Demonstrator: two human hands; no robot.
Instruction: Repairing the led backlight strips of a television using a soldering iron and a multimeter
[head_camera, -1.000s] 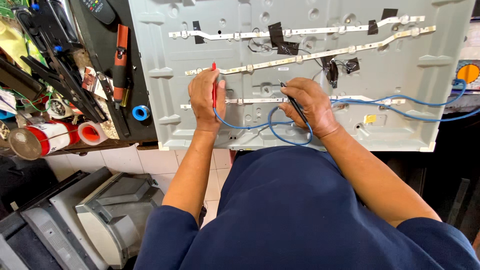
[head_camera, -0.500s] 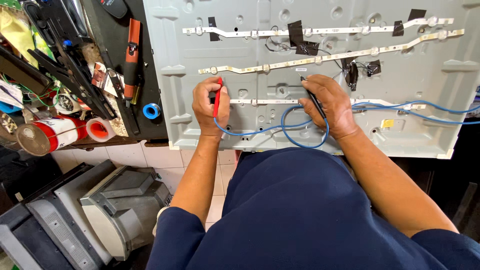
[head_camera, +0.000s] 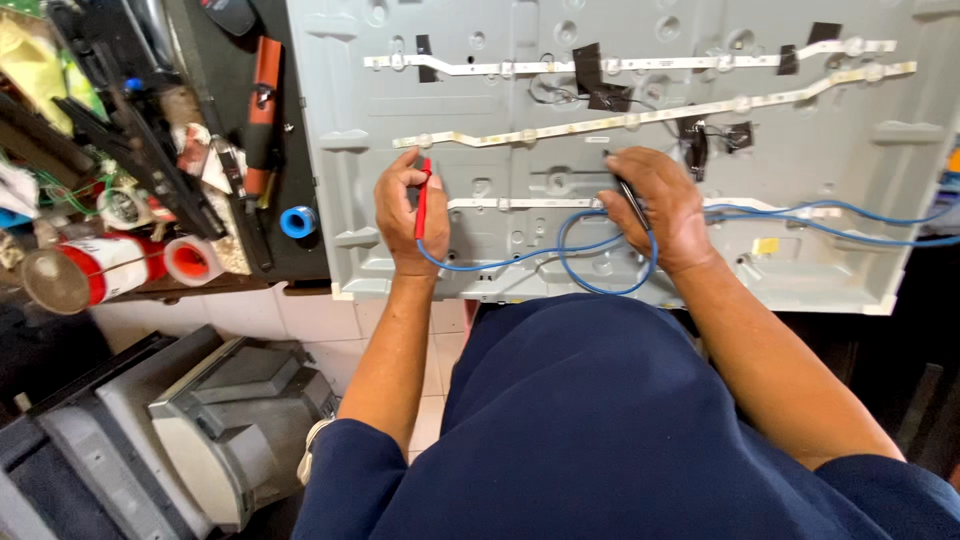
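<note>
Red probe (head_camera: 422, 198) pinched in the left hand (head_camera: 408, 212) and black probe (head_camera: 630, 197) pinched in the right hand (head_camera: 657, 205) — both light, stiff, best gripped along their insulated shafts — rest on the white light strips (head_camera: 520, 203) of the grey back panel (head_camera: 850, 260), trailing limp blue leads (head_camera: 590, 255).

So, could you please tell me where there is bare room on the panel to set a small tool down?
Bare metal lies between the left hand and right hand, above the blue wire, and along the panel lower right. The bench at left is crowded.
</note>
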